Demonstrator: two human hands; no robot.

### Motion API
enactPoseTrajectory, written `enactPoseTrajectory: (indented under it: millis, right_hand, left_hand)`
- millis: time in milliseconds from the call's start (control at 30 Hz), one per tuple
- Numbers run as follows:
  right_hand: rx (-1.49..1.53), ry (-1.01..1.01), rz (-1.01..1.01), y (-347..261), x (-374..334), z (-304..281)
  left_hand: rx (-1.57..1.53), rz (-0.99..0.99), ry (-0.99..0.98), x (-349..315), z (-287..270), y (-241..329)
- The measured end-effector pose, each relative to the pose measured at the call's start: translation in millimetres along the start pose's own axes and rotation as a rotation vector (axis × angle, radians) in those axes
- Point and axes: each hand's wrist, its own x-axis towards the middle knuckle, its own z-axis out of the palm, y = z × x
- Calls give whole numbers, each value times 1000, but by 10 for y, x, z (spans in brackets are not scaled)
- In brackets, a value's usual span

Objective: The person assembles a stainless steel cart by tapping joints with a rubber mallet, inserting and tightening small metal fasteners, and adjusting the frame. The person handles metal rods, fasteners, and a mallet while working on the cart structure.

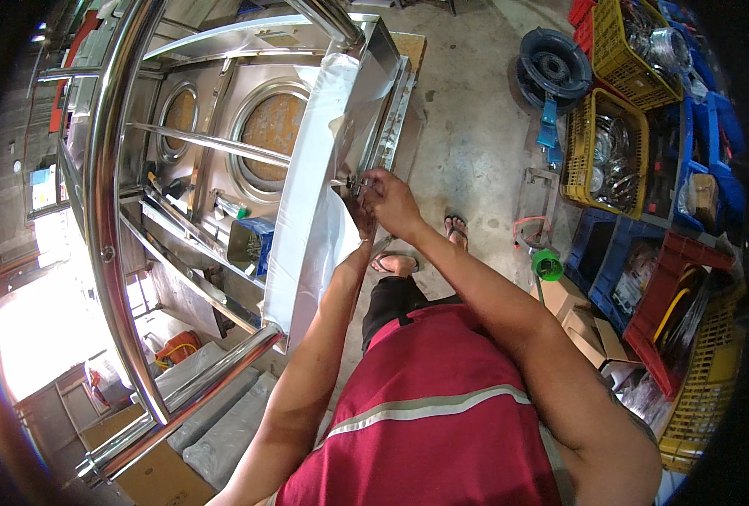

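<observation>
In front of me stands a stainless steel frame [387, 72] with two round openings in its inner panel. White protective film [303, 202] covers its near side, and a loose flap hangs down there. My right hand [391, 201] is at that side with its fingers closed in a pinch. Just by the fingertips is a small dark metal piece [351, 180], too small to name. Close beside it, my left hand [364, 221] reaches up under the flap, and its fingers are mostly hidden by the film and my right hand.
Polished steel tubes [109, 177] rise at the left. Inside the frame sits a blue bin [265, 244]. On the right are yellow crates [606, 156] of metal parts, a dark blue round stand [552, 67], a green-ended tool [547, 265] and cardboard boxes [573, 316].
</observation>
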Motion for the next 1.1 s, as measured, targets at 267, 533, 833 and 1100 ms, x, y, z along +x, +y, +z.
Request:
enactPoseTrajectory:
  millis: [267,533,833,1100]
  right_hand:
    - [-183,84,-163,-94,-171,63]
    - [-243,-46,-118,-211,-17,-110]
    - [477,253,167,-82,112,145]
    - [-250,163,-37,126,-142,140]
  left_hand:
    - [136,26,181,-398,-232,540]
    - [391,-147,51,-687,-306,1003]
    - [-78,-139,-59,-449,-365,776]
    - [-786,-287,-135,-67,-137,65]
